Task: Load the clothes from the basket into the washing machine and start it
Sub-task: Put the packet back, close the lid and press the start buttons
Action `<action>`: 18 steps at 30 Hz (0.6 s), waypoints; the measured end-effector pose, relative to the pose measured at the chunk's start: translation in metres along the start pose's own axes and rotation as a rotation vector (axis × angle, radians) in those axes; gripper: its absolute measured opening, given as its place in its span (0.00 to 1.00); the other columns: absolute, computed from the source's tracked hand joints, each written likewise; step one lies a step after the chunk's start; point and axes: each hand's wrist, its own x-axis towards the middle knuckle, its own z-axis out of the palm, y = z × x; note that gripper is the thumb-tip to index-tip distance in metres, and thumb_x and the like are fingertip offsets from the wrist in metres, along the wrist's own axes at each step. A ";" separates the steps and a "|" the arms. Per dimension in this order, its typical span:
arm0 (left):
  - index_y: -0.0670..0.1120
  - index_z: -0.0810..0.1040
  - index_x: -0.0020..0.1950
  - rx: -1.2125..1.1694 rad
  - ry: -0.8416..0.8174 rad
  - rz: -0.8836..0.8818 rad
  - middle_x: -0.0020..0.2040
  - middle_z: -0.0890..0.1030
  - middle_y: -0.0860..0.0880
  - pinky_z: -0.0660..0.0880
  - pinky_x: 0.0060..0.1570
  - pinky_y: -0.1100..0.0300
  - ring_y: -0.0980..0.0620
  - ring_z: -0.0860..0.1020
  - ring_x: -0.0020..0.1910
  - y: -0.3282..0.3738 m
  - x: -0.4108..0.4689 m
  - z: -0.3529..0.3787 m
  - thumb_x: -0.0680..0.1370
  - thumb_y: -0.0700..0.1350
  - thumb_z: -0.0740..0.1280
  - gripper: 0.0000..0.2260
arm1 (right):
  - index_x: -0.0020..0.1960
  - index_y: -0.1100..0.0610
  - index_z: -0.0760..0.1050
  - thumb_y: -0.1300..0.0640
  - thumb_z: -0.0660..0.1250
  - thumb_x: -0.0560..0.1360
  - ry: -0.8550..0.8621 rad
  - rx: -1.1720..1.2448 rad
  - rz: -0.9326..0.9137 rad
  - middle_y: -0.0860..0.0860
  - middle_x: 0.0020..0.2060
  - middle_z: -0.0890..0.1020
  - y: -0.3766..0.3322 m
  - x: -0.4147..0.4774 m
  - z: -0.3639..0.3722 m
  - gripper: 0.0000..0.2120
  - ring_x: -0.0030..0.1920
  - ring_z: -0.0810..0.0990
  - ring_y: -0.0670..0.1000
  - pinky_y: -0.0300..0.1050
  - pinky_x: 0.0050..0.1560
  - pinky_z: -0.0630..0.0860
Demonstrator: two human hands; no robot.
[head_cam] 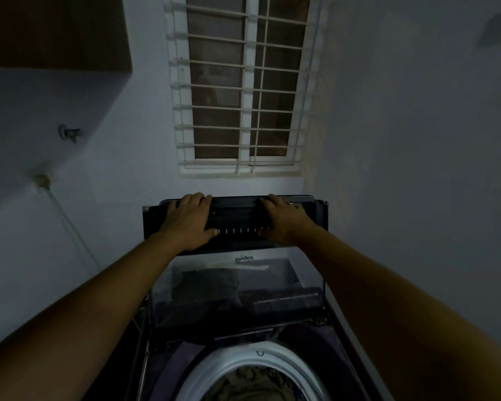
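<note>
Both hands, left [190, 219] and right [282, 218], clamped the top edge of the raised lid [237, 285], a stiff, probably fragile glass panel best held there, while soft clothes [255, 383] lay in the drum [235, 361].

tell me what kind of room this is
Probably a small home laundry or utility corner. A top-loading washing machine stands against the wall with its lid raised and clothes in the drum, under a barred window; both hands grip the lid's top edge.
</note>
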 end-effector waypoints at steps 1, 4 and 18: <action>0.47 0.51 0.81 -0.007 0.021 -0.003 0.78 0.58 0.45 0.59 0.73 0.42 0.43 0.59 0.75 0.002 -0.002 -0.001 0.77 0.63 0.64 0.40 | 0.81 0.52 0.51 0.38 0.68 0.74 0.018 0.005 -0.003 0.56 0.80 0.56 0.000 -0.004 -0.002 0.44 0.78 0.59 0.61 0.69 0.75 0.58; 0.46 0.55 0.80 0.009 0.086 -0.015 0.76 0.62 0.45 0.63 0.70 0.44 0.43 0.62 0.72 0.009 -0.013 -0.008 0.79 0.61 0.62 0.35 | 0.79 0.53 0.56 0.40 0.69 0.74 0.077 0.018 -0.029 0.56 0.76 0.63 -0.003 -0.021 -0.010 0.41 0.73 0.67 0.61 0.68 0.71 0.66; 0.51 0.75 0.67 -0.078 0.242 0.005 0.60 0.79 0.49 0.71 0.60 0.50 0.48 0.76 0.57 0.071 -0.140 -0.048 0.83 0.57 0.54 0.18 | 0.63 0.57 0.75 0.49 0.60 0.82 0.200 0.040 -0.187 0.58 0.52 0.81 0.010 -0.153 -0.052 0.15 0.54 0.77 0.62 0.54 0.52 0.78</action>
